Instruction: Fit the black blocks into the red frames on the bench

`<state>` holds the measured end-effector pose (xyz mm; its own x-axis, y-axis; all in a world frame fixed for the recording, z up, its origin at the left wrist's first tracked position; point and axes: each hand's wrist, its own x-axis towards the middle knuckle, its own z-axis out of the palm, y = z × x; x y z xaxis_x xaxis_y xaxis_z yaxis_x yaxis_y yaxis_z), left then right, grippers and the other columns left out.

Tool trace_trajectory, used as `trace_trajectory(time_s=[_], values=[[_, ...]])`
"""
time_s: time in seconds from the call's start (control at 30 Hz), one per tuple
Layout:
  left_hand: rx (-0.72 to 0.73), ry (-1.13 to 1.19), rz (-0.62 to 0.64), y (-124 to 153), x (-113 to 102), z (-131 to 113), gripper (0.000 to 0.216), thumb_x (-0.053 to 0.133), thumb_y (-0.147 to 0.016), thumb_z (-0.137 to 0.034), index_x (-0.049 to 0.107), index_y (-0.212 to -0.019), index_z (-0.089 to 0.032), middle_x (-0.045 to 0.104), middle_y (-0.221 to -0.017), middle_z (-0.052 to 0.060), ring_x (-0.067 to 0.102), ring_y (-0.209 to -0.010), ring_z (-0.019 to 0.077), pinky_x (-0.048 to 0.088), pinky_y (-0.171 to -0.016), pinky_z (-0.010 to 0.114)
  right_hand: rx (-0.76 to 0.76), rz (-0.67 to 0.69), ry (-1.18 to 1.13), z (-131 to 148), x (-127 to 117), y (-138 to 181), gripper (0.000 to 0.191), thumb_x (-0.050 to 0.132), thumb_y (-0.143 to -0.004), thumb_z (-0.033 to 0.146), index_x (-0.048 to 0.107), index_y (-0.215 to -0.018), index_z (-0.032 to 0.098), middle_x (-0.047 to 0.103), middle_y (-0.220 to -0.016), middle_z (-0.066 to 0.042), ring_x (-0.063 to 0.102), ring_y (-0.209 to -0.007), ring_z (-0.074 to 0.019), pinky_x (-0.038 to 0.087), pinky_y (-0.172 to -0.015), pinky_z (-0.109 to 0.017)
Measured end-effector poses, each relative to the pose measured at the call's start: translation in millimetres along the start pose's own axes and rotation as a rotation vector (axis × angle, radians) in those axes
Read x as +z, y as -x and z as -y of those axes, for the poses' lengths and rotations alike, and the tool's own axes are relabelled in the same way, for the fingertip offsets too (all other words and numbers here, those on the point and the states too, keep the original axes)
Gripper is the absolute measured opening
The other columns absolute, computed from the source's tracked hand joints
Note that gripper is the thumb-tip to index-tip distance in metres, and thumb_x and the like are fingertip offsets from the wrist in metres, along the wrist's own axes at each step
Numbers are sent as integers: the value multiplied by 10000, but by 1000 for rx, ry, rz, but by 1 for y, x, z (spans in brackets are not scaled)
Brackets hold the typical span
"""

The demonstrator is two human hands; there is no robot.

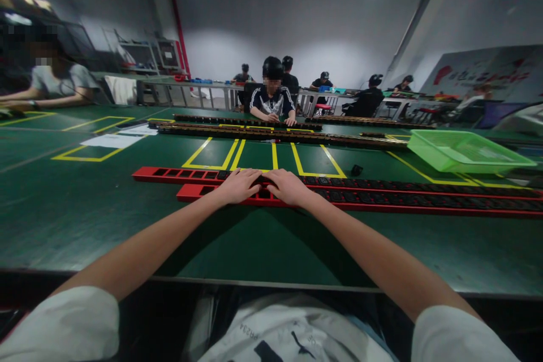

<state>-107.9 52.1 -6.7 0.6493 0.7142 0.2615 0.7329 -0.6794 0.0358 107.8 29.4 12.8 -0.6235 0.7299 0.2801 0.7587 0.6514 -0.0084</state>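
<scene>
Two long red rails (382,203) with black inserts lie side by side across the green table (85,209). My left hand (240,185) and my right hand (287,186) rest on top of them near the middle, fingertips almost touching each other. Both hands lie palm down with fingers bent over the black inserts; whether anything is pinched under the fingers is hidden. The nearer rail's left end (186,192) shows empty red slots.
A green plastic basket (462,150) stands at the right. Yellow tape boxes (212,155) mark the table. More dark rails (275,134) lie farther back, where a person (271,99) sits opposite. Another person (55,82) sits at far left. White papers (112,140) lie left. A small black part (357,169) lies loose.
</scene>
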Motion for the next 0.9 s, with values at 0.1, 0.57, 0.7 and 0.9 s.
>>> trace_trajectory(time_s=[0.1, 0.57, 0.7, 0.9], values=[[-6, 1, 0, 0, -1, -1, 520, 381, -1000, -428, 451, -1452, -182, 497, -1493, 127, 470, -1353, 288, 343, -1119, 456, -4, -3, 5, 0, 1, 0, 382, 492, -992, 290, 597, -1334, 155, 612, -1336, -141, 552, -1197, -265, 425, -1021, -426], [1, 16, -24, -1, 2, 2, 513, 418, -983, -422, 483, -1430, -180, 528, -1468, 123, 489, -1344, 285, 355, -1121, 453, 7, 12, 2, 0, 0, 0, 379, 493, -994, 295, 595, -1340, 179, 611, -1327, -132, 552, -1191, -256, 425, -1012, -418], [-3, 15, -20, -1, 3, 3, 530, 399, -988, -442, 475, -1440, -175, 525, -1471, 124, 487, -1345, 285, 354, -1122, 452, 7, 8, 3, 1, 0, 0, 370, 492, -996, 298, 609, -1322, 168, 610, -1327, -138, 552, -1186, -256, 423, -1013, -417], [-5, 14, -26, -1, 5, 4, 533, 386, -992, -450, 478, -1434, -167, 521, -1474, 123, 483, -1343, 288, 345, -1128, 458, 8, 6, -3, 2, -2, 2, 384, 494, -993, 290, 596, -1338, 156, 601, -1348, -141, 547, -1196, -260, 418, -1022, -418]])
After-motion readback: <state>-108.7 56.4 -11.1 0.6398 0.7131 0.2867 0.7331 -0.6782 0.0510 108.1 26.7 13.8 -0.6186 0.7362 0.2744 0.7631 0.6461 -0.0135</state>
